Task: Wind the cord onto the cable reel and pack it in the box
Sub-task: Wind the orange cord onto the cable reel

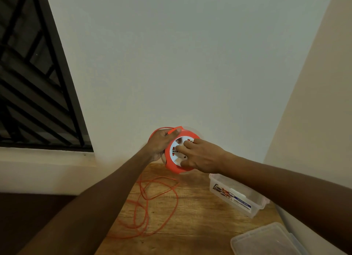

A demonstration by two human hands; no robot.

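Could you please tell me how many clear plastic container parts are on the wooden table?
2: a clear plastic box with a label at the right edge under the right forearm, and a clear plastic lid lying nearer the camera.

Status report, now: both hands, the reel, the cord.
Left hand grips cable reel rim. Right hand fingers spread on white face. Cord mostly loose on table. Box open, lid off, nothing blocking.
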